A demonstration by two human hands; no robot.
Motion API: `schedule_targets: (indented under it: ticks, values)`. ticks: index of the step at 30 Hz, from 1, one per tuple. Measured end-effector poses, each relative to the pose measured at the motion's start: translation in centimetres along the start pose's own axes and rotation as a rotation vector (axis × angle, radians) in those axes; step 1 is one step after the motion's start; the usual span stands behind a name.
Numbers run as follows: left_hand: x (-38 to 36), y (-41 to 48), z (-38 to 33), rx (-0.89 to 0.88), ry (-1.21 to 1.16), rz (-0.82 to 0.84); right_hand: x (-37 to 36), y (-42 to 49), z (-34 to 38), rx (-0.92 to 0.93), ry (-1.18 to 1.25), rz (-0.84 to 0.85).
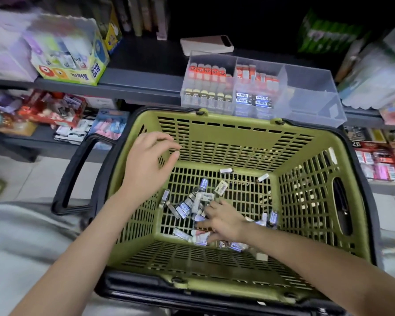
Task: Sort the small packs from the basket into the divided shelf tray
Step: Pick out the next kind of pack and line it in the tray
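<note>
Small packs [185, 207] litter the basket [214, 137] floor, touching the right hand [226, 221].

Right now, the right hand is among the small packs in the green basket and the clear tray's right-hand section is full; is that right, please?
Not quite: the head view shows the right-hand section of the clear tray holding no packs. The right hand is indeed among the small packs in the green basket.

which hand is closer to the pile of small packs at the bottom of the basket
Right. The right hand is down in the basket, fingers touching the pile of small packs. The left hand hovers higher, by the left wall, touching none.
</note>
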State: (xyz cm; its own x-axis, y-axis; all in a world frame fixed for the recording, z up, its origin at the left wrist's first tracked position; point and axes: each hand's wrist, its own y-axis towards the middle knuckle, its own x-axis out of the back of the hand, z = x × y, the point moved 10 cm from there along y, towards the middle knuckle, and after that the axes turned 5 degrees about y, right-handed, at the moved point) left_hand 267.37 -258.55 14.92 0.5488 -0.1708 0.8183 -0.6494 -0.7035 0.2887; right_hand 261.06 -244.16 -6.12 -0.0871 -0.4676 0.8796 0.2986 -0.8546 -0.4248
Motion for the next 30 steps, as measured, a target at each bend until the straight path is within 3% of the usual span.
schedule_targets:
  ticks: [7,13,17,22,27,29,30]
  values:
    - [-0.6,0.2,-0.6,-0.053,0.024,0.026,3.2,0.7,-3.6,-0.215,0.069,-0.19]
    - [-0.5,0.3,-0.3,-0.037,0.024,0.019,0.5,0.8,1.2,0.004,-0.007,-0.141]
    - [-0.7,0.3,-0.1,-0.006,-0.012,0.025,-0.9,0.7,0.5,-0.064,-0.021,-0.072]
    - [-2.1,-0.4,0.9,0.204,-0.325,0.118,-1.6,0.2,-1.6,-0.295,0.132,-0.083]
    - [-4.6,-2.6,1.9,0.458,-0.573,0.254,-1.2,-1.2,-3.0,-0.368,0.227,-0.125]
    - [-5.7,-3.6,2.4,0.572,-0.666,0.303,1.2,-2.3,-3.9,-0.411,0.465,-0.216]
    - [-6.3,-4.0,2.3,0.606,-0.674,0.346,2.9,-2.8,-4.5,-0.434,0.699,-0.286]
